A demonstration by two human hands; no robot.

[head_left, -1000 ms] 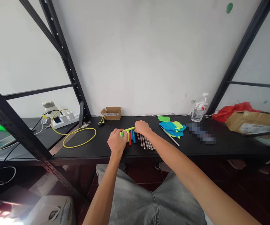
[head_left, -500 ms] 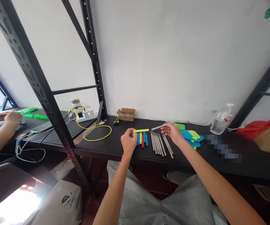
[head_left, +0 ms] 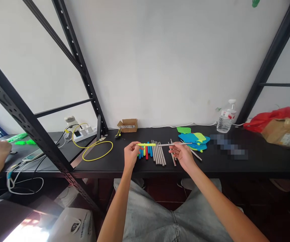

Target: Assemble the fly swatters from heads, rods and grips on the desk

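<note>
My left hand (head_left: pixel 131 155) pinches a slim yellow tube (head_left: pixel 147 145), held level above the table. In my right hand (head_left: pixel 184 156) is a thin silver metal rod (head_left: pixel 164 145), roughly in line with the tube. The rod's left end is close to the tube's right end; whether they touch I cannot tell. Beneath my left hand lie several blue, yellow and red tubes, a red tube (head_left: pixel 147 153) among them. Several metal rods (head_left: pixel 159 155) lie side by side between my hands. A few more rods, one metal rod (head_left: pixel 196 155) among them, lie around my right hand.
Blue and yellow-green flat pieces (head_left: pixel 190 138) are stacked right of my right hand. A water bottle (head_left: pixel 226 117), red bag and cardboard box (head_left: pixel 284 132) stand farther right. Left are a small open box (head_left: pixel 128 125), yellow cable (head_left: pixel 98 160), rack post and another person's hands (head_left: pixel 1 149).
The view has turned, shifting the scene leftward. The gap between the rod and the yellow tube has narrowed. Several loose rods beside my right hand now lie farther apart from the main row.
</note>
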